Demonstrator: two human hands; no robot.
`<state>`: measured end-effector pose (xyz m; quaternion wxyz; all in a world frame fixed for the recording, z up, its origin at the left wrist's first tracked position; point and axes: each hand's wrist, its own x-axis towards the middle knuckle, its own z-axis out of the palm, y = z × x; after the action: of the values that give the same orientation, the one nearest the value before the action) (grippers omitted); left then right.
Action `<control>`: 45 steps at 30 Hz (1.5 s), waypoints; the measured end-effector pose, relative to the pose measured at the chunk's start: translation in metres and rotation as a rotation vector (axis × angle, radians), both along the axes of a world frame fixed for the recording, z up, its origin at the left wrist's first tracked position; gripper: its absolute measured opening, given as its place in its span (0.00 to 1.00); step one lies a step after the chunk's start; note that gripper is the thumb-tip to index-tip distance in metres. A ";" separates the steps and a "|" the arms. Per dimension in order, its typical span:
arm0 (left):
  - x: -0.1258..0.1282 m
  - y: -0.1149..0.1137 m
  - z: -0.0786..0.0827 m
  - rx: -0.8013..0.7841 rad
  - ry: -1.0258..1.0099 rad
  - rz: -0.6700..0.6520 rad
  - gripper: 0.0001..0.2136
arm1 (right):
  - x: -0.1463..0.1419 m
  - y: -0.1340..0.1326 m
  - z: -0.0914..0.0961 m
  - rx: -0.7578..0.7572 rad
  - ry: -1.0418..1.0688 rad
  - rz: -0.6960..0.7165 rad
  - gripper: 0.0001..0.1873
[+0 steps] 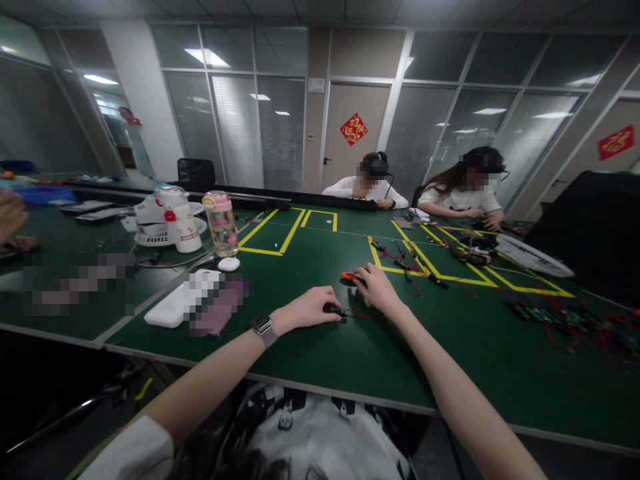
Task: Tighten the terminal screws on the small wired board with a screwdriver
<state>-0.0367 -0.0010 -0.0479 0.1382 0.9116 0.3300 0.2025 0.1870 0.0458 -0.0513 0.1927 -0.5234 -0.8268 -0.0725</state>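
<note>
My left hand (317, 305), with a watch on its wrist, is closed around a small black part (335, 311) at the middle of the green table. A thin red wire (361, 315) runs from that part toward my right hand (376, 287). The fingers of my right hand are bent over an orange-and-black tool (348, 275), whose kind I cannot make out. Both hands rest low over the tabletop, a short distance apart.
A pink-lidded bottle (221, 223), a white bottle (181, 223), a white case (175, 303) and a phone (220, 310) stand or lie left. Wired parts (407, 260) lie ahead among yellow tape; a larger wire pile (575, 320) is right. Two people sit opposite.
</note>
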 end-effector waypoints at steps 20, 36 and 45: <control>-0.012 -0.007 0.016 0.307 0.046 0.261 0.09 | -0.027 -0.028 -0.002 -0.560 0.379 0.350 0.15; -0.010 -0.010 0.017 0.264 0.102 0.232 0.10 | 0.056 -0.115 -0.013 -0.375 0.520 0.015 0.06; -0.010 -0.005 0.010 0.213 0.088 0.210 0.12 | 0.214 -0.142 -0.028 -0.110 0.532 -0.662 0.09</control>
<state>-0.0471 -0.0061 -0.0375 0.0042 0.8896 0.4059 0.2096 0.4011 -0.0963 -0.0796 0.3373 -0.7706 -0.5383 0.0513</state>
